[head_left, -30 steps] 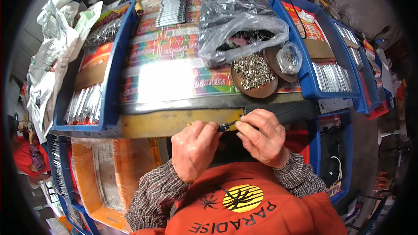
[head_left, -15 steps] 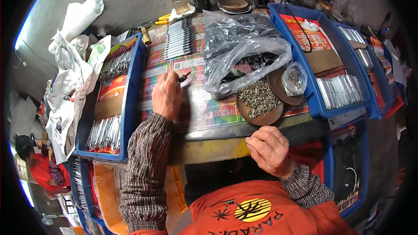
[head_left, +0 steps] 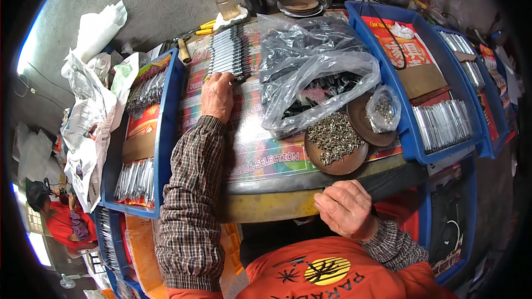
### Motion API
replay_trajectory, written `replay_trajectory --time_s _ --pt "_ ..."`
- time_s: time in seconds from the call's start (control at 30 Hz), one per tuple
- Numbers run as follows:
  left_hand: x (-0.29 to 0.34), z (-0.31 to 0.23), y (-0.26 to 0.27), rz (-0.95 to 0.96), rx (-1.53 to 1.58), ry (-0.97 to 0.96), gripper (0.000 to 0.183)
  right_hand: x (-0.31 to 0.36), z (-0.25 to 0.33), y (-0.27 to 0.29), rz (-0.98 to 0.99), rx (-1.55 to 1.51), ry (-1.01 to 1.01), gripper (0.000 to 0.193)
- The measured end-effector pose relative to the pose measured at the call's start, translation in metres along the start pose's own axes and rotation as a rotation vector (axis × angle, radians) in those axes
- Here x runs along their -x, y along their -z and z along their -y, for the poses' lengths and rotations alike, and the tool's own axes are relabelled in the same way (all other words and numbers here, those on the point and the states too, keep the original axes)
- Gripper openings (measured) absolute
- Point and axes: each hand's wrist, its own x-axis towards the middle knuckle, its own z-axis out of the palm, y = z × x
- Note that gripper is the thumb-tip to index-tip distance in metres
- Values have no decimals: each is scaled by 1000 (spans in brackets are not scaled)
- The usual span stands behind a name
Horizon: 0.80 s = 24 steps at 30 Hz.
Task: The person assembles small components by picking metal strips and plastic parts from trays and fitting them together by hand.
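Observation:
My left hand is at the near end of a row of silver pens with black ends, lined up side by side on the table. Its fingers are closed on a pen; a black end sticks out to the right, while the rest is hidden. My right hand hovers by the table's front edge with fingers curled together; whatever they hold, if anything, is hidden. Just beyond it lies a round brown dish heaped with small metal pieces.
A clear plastic bag of black parts fills the table's middle. Beside the dish sits a small bag of metal pieces. Blue trays of silver tubes flank the table, one left, one right. A person in red sits far left.
My left hand has moved away from me, to the near end of the pen row, carrying the pen. My right hand stays by the table edge, still curled. The view has shifted slightly.

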Motion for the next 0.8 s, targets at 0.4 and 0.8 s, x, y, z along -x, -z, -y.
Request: replay_trajectory --time_s 0.4,0.8 --pt "-7 10 -17 -83 -79 -14 15 -1 3 -2 24 31 -11 20" --pt "61 -70 73 -25 -5 -207 11 5 0 -5 41 48 -14 26"
